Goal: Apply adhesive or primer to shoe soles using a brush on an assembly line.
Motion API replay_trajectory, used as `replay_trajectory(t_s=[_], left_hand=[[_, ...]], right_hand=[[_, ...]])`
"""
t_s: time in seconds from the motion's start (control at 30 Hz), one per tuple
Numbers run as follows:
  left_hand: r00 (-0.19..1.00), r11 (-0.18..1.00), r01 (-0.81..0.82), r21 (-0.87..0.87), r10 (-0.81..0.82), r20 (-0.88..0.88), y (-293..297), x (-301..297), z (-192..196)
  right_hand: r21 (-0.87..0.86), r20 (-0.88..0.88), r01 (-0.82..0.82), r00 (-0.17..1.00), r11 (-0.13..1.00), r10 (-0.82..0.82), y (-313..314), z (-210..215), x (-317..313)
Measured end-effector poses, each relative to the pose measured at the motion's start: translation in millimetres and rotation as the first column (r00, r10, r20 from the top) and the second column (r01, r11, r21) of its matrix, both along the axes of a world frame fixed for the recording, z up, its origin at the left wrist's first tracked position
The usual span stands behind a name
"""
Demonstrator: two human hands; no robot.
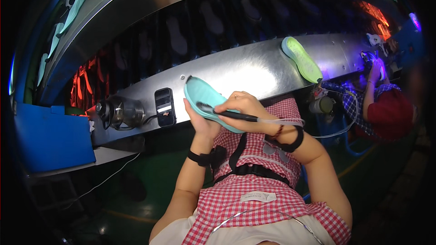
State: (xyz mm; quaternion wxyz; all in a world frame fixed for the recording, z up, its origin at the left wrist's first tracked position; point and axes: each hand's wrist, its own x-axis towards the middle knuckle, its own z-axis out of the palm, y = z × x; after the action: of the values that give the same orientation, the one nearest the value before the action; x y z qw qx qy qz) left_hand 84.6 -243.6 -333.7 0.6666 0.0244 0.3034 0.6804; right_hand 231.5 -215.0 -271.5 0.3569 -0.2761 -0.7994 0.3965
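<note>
My left hand [203, 124] grips a light turquoise shoe sole [204, 94] from below and along its near side, holding it tilted above the metal ledge. In my right hand [245, 109] is a black-handled brush [236, 115], with a clear tube running from its back end past my wrist. The dark bristles lie against the inner face of the sole, around its middle. Part of the sole is hidden behind my right fingers. To the right, a yellow-green sole [300, 59] rests alone on the ledge.
The metal ledge [236, 75] fronts a dark conveyor with several soles. A phone [165, 106] and a glass pot [121, 112] stand at left, beside a blue box [52, 138]. Another person [386, 106] works at the far right, near a metal can [321, 105]. Red light glows at both ends.
</note>
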Motion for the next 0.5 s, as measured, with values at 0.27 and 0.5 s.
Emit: replay_trajectory(t_s=[0.27, 0.5], left_hand=[[0.967, 0.947, 0.200, 0.251, -0.233, 0.106, -7, -13, 29], [0.933, 0.846, 0.256, 0.467, -0.342, 0.108, -4, 3, 55]], right_hand=[[-0.566, -0.203, -0.099, 0.979, 0.818, -0.022, 3, 41, 32], [-0.238, -0.267, -0.328, 0.927, 0.914, 0.264, -1, 38, 28]])
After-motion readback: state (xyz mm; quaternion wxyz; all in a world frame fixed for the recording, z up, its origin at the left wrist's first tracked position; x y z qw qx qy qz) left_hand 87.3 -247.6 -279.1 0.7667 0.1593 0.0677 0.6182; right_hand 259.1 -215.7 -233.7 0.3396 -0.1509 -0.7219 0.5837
